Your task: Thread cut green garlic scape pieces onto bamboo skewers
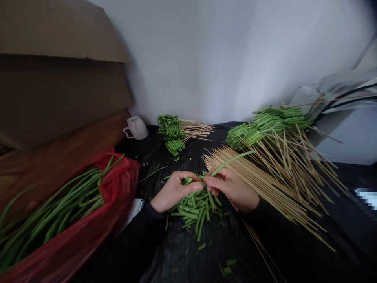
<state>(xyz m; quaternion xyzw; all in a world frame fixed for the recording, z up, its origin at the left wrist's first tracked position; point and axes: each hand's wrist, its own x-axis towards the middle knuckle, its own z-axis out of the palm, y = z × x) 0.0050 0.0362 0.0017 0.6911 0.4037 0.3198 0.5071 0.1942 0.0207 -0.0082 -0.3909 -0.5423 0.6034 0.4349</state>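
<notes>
A long green bean [234,160] is pinched in my right hand [232,188], its far end pointing up and right. My left hand [176,190] is closed on green bean pieces, its fingertips meeting those of my right hand. Below both hands lies a heap of short cut bean pieces [194,212] on black plastic sheeting [188,263]. Bare wooden skewers [271,188] lie in a pile beside and behind my right hand.
On the left, a red bag [118,192] holds long beans [59,216]. A white mug [137,127] stands near the wall. Skewered beans lie at the back centre [173,131] and back right [265,124]. A cardboard box [61,86] rises at the left.
</notes>
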